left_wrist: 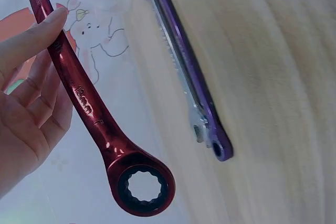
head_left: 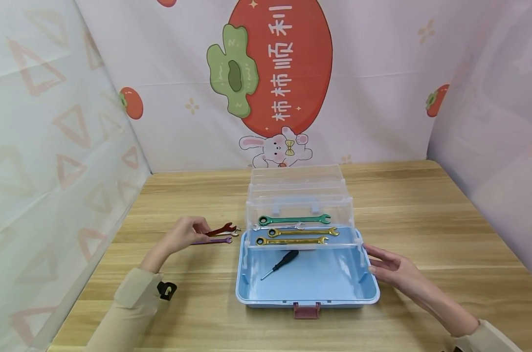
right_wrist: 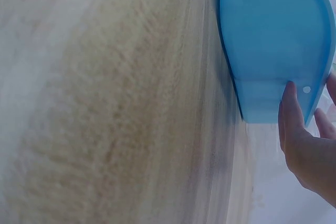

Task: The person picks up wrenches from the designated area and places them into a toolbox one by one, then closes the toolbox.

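Clock centre, as seen from the head camera: blue box (head_left: 275,301). Toward ten o'clock, just outside the box, left hand (head_left: 184,237) with thumb and fingers pinching a red wrench (left_wrist: 86,98). Pinch nearer the open end than the ring end, with the open end aimed at roughly three o'clock, toward the box. Close by on the table (head_left: 195,313), side by side: a silver wrench (left_wrist: 176,51) and a purple wrench (left_wrist: 197,77).

At three o'clock, right hand (head_left: 395,270) touching the box's side wall and rim, fingers fairly straight, not wrapped round; firmness of touch impossible to tell.

Toward twelve, a clear tray (head_left: 342,215) over the back of the box, bearing a green wrench (head_left: 294,220), another silver wrench (head_left: 279,227) and two gold wrenches (head_left: 303,232). On the box floor, a screwdriver (head_left: 285,259) with handle toward two o'clock.

Likeliest trouble: red wrench twisting in the pinch, because of the heavy-looking ring end. Also possible: a knock against the tray if carried too low, perhaps sending a gold wrench over the front edge onto the screwdriver. With too hard a push from three o'clock, possible sliding of the box into the loose pair.
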The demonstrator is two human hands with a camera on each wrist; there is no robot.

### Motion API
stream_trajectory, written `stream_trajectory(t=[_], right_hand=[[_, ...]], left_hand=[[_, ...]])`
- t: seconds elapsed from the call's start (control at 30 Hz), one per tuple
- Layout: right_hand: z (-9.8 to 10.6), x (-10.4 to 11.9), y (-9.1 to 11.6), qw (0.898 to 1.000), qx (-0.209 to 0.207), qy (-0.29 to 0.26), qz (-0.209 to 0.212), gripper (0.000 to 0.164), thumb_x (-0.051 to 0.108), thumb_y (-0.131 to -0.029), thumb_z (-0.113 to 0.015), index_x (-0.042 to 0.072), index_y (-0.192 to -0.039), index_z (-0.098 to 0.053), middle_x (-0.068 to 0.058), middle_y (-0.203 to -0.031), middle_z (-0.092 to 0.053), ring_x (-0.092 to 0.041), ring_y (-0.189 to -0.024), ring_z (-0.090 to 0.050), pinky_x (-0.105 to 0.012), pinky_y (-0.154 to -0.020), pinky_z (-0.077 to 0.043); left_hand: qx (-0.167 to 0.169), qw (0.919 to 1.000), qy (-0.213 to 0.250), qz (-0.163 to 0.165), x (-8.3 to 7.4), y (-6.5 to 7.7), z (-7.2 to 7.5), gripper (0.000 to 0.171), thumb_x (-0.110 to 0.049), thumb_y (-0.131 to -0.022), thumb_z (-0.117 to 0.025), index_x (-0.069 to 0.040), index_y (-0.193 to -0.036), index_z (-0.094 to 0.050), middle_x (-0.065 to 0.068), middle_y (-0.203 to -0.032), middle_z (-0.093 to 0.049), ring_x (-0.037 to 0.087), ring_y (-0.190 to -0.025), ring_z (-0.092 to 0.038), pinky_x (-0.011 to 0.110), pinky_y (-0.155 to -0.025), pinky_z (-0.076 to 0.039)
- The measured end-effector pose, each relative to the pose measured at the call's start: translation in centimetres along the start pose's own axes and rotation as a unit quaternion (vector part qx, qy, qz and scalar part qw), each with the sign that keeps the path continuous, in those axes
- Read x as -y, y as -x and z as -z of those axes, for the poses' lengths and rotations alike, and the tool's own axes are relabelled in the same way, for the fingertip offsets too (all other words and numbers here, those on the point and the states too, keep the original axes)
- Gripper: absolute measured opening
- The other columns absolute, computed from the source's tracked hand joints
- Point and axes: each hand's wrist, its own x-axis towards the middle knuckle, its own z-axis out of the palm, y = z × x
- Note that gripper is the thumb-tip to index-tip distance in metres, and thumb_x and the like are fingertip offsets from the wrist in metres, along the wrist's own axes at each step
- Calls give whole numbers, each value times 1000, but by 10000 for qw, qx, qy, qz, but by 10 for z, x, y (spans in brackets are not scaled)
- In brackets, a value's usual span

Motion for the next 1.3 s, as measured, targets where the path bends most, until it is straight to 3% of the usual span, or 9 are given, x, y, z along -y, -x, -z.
stream_trajectory(t=[0.1,0.33,0.57,0.77,1.3], right_hand=[[0,-1,0,10000,29,22,48,60,14,-87,-56,-2,-137,-26,-15,-140,-29,4,-104,-49,-26,-84,-45],[0,-1,0,10000,-63,16,-67,60,16,-86,-57,1,-136,-29,11,-128,-42,4,-103,-50,-25,-83,-45],[1,-1,0,10000,-26,12,28,60,14,-86,-56,-1,-136,-27,6,-131,-41,4,-103,-50,-25,-83,-45],[1,-1,-1,10000,-23,67,-14,61,15,-87,-56,-1,-137,-25,-20,-140,-28,3,-104,-50,-27,-83,-46],[1,-2,0,10000,16,1,13,60,14,-87,-56,-2,-137,-25,-11,-139,-32,3,-104,-50,-26,-83,-45]], left_hand=[[-49,10000,-32,-60,-5,-4,2,13,3,-68,-71,-5,-74,-63,2,-70,-61,9,-60,-52,23,-53,-45],[-157,9996,-124,-222,-18,-15,7,11,2,-69,-71,-5,-73,-63,1,-69,-61,9,-60,-52,23,-53,-45],[-348,9986,-135,-368,-29,-27,12,8,0,-71,-70,-4,-76,-65,1,-71,-63,11,-61,-54,24,-52,-44],[-474,9979,-169,-418,-38,-38,16,7,-2,-72,-70,-5,-78,-67,2,-73,-65,12,-62,-55,24,-51,-44],[-493,9962,-243,-674,-64,-70,15,7,-4,-76,-67,-3,-83,-69,5,-75,-66,13,-65,-55,26,-56,-44]])
